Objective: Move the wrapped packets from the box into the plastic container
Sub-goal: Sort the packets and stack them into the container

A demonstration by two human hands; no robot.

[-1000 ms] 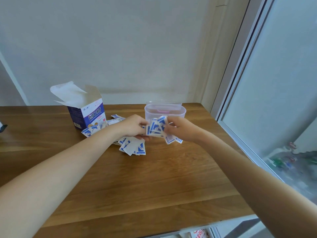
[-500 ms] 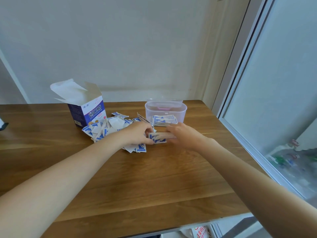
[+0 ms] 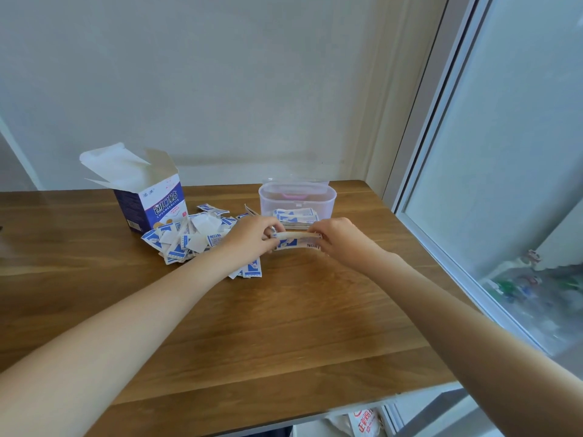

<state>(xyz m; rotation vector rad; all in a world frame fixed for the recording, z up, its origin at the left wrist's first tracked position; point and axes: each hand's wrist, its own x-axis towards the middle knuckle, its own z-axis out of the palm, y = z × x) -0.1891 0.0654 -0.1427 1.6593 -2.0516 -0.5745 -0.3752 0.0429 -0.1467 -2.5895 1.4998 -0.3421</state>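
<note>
Two hands meet over a wooden surface (image 3: 284, 326). Far left of the left hand (image 3: 252, 236) stands an open blue-and-white box (image 3: 151, 203), with loose wrapped packets (image 3: 189, 239) heaped between them. Both hands pinch one small stack of packets (image 3: 295, 241), the right hand (image 3: 336, 238) at its other end. Just beyond the hands sits a clear plastic container (image 3: 298, 198) holding more packets.

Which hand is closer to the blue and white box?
The left hand. It grips one end of a stack of packets just right of the box, beside the loose pile. The right hand grips the other end, farther away, in front of the plastic container.
</note>
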